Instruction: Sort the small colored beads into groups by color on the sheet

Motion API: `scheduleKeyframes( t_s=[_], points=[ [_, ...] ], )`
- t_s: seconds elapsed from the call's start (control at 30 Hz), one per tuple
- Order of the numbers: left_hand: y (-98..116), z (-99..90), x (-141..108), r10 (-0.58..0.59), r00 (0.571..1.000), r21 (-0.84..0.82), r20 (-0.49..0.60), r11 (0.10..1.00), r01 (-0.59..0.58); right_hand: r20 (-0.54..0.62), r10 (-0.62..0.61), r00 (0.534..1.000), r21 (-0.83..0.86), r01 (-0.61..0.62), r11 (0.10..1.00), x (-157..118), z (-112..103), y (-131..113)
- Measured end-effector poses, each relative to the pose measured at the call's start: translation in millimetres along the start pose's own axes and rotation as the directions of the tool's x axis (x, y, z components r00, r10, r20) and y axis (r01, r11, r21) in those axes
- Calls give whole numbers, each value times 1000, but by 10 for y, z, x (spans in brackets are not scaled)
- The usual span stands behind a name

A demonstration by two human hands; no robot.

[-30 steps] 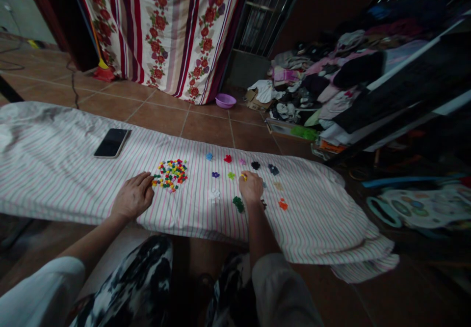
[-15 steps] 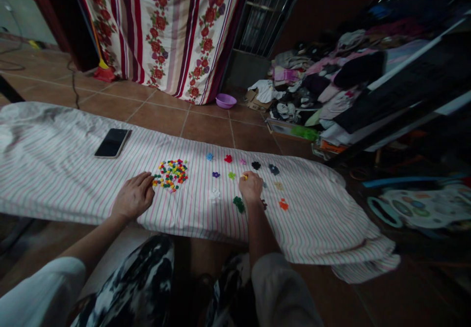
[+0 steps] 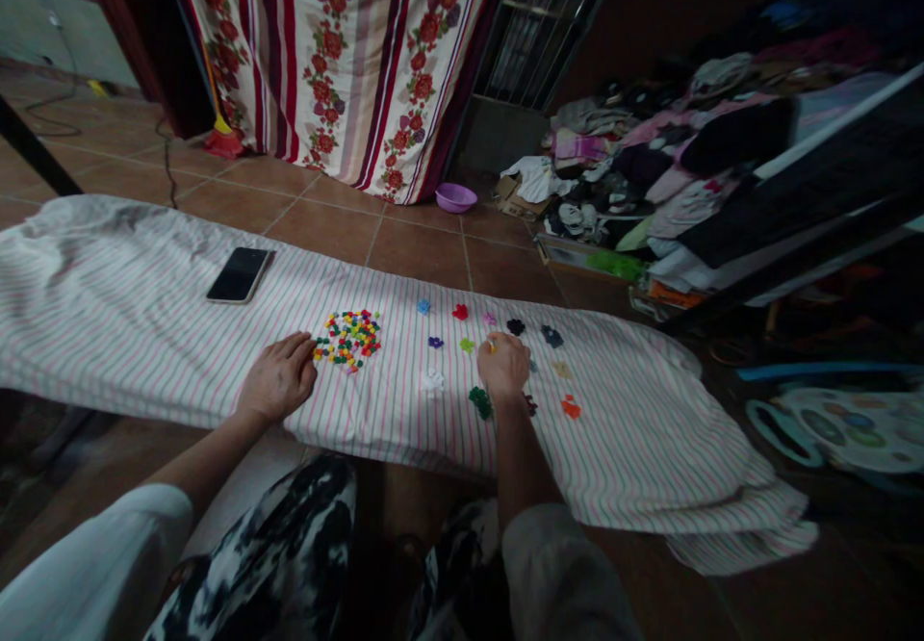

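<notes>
Basically: mixed pile on the left, single-colour clusters on the right.

Left hand (image 3: pixel 278 379): palm down, fingers extended, nothing visibly gripped. Fingertips at the near-left edge of the mixed pile of small coloured pieces (image 3: pixel 351 338). Likely parked there for easy reach, maybe to stop strays; underside hidden.

Right hand (image 3: pixel 503 367): fingers curled, yellow piece (image 3: pixel 493 343) at thumb and index. Can't tell if clamped or just touched.

Clusters sit apart on the striped cloth (image 3: pixel 621 448), presumably so colours don't mix. Far side: light blue cluster (image 3: pixel 423 307), red cluster (image 3: pixel 460 312), pink cluster (image 3: pixel 489 319), black cluster (image 3: pixel 515 327), dark grey cluster (image 3: pixel 552 336). Middle: purple cluster (image 3: pixel 435 343), lime cluster (image 3: pixel 466 345), beige cluster (image 3: pixel 561 370). Near side: white cluster (image 3: pixel 433 381), dark green cluster (image 3: pixel 480 401), orange cluster (image 3: pixel 570 407). Brown cluster (image 3: pixel 531 405) is partly behind the right wrist.

Phone (image 3: pixel 240 275) lies flat beyond the left hand, well apart from the clusters, probably out of the way. Cloth wrinkles near the ends; looks smoother under the pieces, which should help them stay put.
</notes>
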State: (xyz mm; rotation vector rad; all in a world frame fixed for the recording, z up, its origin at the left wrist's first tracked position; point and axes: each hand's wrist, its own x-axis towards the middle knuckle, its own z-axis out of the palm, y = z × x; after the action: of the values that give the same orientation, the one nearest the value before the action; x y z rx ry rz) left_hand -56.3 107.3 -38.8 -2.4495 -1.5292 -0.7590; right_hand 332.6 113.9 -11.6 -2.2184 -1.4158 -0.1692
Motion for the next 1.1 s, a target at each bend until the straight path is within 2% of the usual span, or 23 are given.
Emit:
scheduleKeyframes(
  t_s=[0.1, 0.17, 0.3, 0.4, 0.5, 0.63, 0.73, 0.83, 0.9, 0.93, 1.1],
  points=[
    [2, 4, 0, -10, 1000, -5, 1, 1000, 10, -89, -76, 993, 59, 82, 995, -2, 10, -100],
    [6, 1, 0, -14, 1000, -8, 6, 1000, 14, -99, -126, 987, 91, 135, 987, -28, 20, -221],
    [15, -15, 2, -25, 1000, -16, 19, 1000, 25, -36, -247, 968, 176, 249, 952, -154, 73, -566],
    [22, -25, 7, -43, 999, -34, 23, 998, 43, 16, -395, 918, 268, 377, 887, -286, 131, -847],
    [26, -28, 12, -52, 998, -34, 29, 998, 53, 75, -560, 825, 385, 494, 780, -416, 186, -1087],
    [29, -30, 15, -42, 998, -30, 38, 999, 43, 128, -754, 644, 489, 620, 613, -557, 245, -1300],
    [30, -31, 15, -48, 998, -43, 33, 998, 49, 137, -830, 541, 512, 679, 527, -623, 266, -1397],
    [30, -28, 13, -51, 998, -52, 30, 997, 52, 185, -861, 473, 490, 715, 498, -651, 271, -1465],
    [31, -24, 11, -48, 998, -53, 30, 997, 50, 226, -863, 453, 464, 729, 504, -660, 280, -1495],
    [31, -22, 10, -48, 998, -54, 29, 997, 50, 242, -856, 457, 451, 728, 516, -663, 288, -1503],
    [39, -20, 9, -55, 998, -57, 18, 997, 56, 266, -819, 508, 417, 706, 573, -664, 322, -1499]
  ],
)
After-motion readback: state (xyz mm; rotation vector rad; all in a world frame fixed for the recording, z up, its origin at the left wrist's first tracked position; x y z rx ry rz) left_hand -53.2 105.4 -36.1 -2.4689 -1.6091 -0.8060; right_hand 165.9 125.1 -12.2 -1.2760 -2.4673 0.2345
